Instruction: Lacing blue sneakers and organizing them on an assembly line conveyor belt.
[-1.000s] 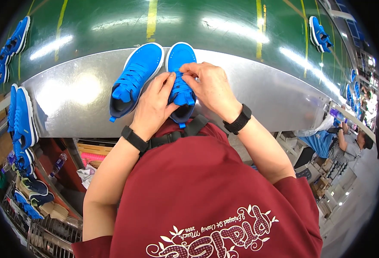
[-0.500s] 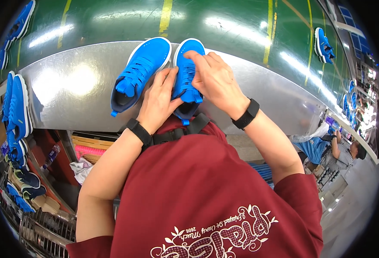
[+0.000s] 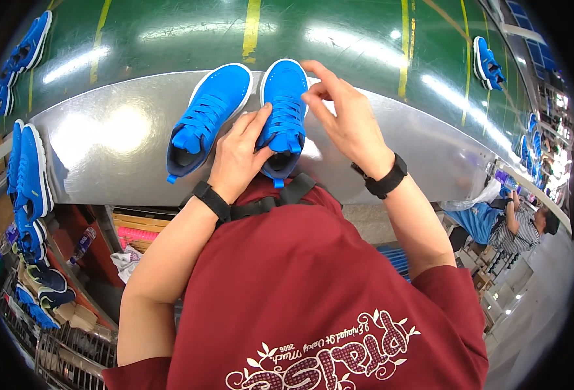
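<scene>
A pair of blue sneakers with white soles sits on the metal bench in front of me, toes pointing away. The left sneaker (image 3: 212,110) stands tilted outward with its heel loop toward me. My left hand (image 3: 238,153) grips the right sneaker (image 3: 285,88) along its left side, the fingers by the laces and the thumb at the collar. To the right of that shoe's toe is my right hand (image 3: 352,120), its index finger and thumb apart with nothing between them. Those fingertips are close to the shoe's right edge; contact is unclear.
Beyond the metal bench (image 3: 417,156) runs a green surface (image 3: 339,23) with yellow stripes. Another blue sneaker (image 3: 487,64) lies on it at the far right. More blue shoes (image 3: 33,172) stand at the left, above a wire rack (image 3: 72,354). Another person (image 3: 521,227) sits at the right.
My right hand has lifted off the right sneaker's laces and moved right, its fingers spreading. My left hand keeps its hold on the shoe.
</scene>
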### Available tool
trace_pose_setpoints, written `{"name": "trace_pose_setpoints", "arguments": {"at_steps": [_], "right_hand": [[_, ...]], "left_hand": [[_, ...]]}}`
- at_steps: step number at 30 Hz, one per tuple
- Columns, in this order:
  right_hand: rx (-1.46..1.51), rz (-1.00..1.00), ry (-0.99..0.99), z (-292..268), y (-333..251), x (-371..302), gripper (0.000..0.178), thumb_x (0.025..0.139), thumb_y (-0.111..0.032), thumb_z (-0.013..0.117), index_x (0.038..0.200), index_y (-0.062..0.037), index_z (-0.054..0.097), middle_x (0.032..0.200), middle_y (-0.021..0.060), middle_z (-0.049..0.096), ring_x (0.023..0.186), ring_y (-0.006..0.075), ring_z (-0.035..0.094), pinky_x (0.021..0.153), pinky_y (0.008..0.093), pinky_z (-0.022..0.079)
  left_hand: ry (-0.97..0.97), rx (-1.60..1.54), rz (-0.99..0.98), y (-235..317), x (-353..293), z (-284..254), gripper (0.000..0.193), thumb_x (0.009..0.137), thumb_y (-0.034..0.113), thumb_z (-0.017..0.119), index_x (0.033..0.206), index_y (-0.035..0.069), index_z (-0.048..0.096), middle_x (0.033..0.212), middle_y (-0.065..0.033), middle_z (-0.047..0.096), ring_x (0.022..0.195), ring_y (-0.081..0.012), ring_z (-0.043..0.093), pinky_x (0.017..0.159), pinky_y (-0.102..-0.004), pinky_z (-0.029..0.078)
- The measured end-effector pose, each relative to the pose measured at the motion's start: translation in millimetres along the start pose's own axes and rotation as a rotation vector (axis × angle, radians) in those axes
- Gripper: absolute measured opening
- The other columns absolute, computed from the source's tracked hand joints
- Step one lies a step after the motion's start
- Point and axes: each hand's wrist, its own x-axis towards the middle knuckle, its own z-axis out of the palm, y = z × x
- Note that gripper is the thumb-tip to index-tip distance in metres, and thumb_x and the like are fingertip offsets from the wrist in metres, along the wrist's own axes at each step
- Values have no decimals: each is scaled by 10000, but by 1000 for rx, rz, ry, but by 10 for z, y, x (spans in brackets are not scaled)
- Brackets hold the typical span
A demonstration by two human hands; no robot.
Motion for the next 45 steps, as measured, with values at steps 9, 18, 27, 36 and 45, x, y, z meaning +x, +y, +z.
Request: {"name": "trace_pose_setpoints", "arguments": {"at_steps": [9, 18, 27, 36, 45], "right_hand": [[44, 244, -136, 113, -62, 12, 276, 854, -133, 618, 1102, -11, 608, 803, 161, 685, 792, 285, 678, 720, 358, 515], [99, 203, -369, 93, 92, 247, 417, 816, -120, 644, 1196, 22, 547, 731, 145, 667, 697, 242, 655, 662, 338, 497], [532, 272, -461, -28, -25, 135, 422, 810, -134, 639, 1199, 11, 569, 736, 120, 662, 680, 175, 640, 660, 317, 498], [302, 373, -146, -54, 230, 92, 242, 791, -75, 640, 1019, 1, 667, 790, 120, 696, 700, 188, 664, 677, 297, 523], [296, 388, -107, 118, 115, 34, 245, 796, -69, 653, 1032, -6, 665, 817, 101, 699, 763, 184, 666, 737, 288, 525]], "left_hand": [[6, -28, -47, 81, 38, 2, 749, 665, -3, 752, 1344, 98, 453, 1107, -153, 565, 941, -351, 607, 780, -407, 522], [-6, 53, 31, 62, 11, 72, 736, 656, -15, 741, 1331, 91, 469, 1112, -148, 554, 930, -360, 603, 775, -412, 518], [-13, -15, -58, 59, 17, 92, 729, 661, 15, 759, 1322, 68, 458, 1072, -157, 555, 922, -363, 595, 750, -416, 516], [-35, 24, 38, 124, 83, 12, 721, 677, -3, 738, 1337, 136, 486, 1052, -128, 562, 896, -333, 611, 733, -403, 525], [-201, 174, -43, 240, 197, -117, 647, 711, 11, 713, 1314, 118, 505, 1049, -140, 549, 858, -342, 613, 698, -417, 520]]}}
